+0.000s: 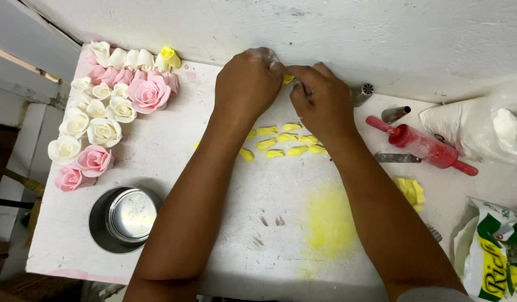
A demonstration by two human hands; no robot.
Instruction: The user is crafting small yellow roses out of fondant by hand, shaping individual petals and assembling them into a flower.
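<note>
Far to the left of my hands, pink and white sugar roses crowd the bench's left edge, parked clear of my work. A round metal tin stands beside my left forearm, near the front edge. My left hand and right hand meet at the back of the bench by the wall, fingertips of both pinched together on a small yellow paste piece, held up so I can shape it. Just below my hands lie yellow petals in loose rows, kept close for picking. Below those, a yellow dust patch on open bench, the widest free room here. Right of my right hand: metal piping tips, a red rolling pin, a yellow paste lump, then a white bag and a printed packet crowding the right edge.
</note>
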